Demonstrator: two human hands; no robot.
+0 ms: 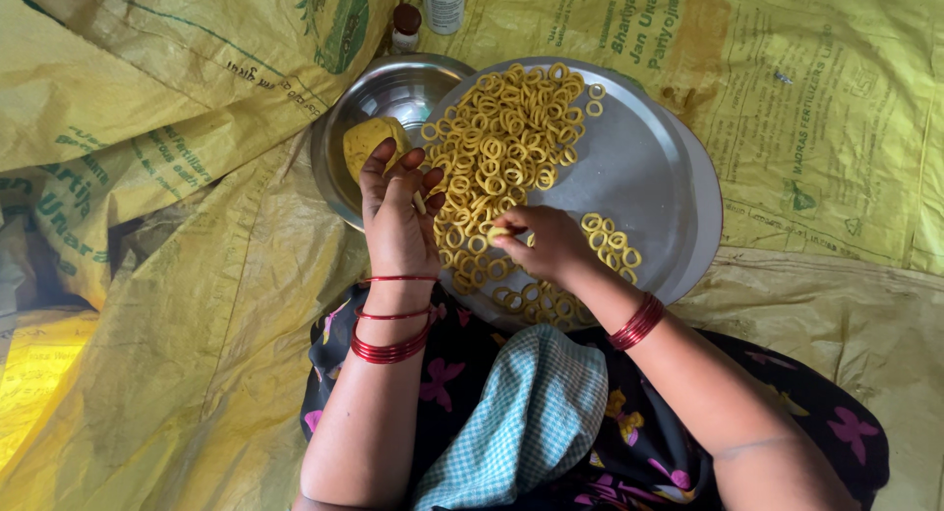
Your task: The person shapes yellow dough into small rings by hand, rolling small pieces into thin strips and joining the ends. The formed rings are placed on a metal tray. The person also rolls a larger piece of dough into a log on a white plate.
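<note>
Over the steel plate [649, 167], the left hand [393, 216] clutches a yellow dough lump [369, 142] at the plate's left rim; the right hand [546, 243] pinches a dough ring [497, 234] above the piled rings [501, 137]. Crowding there could squash soft rings together.

A home food-making spot on the floor: yellow woven sacks [806, 127] spread under a steel tray [649, 177].

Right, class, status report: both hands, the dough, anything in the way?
Left hand grips yellow dough lump. Right hand pinches a dough ring over steel plate. Nothing in the way.
</note>
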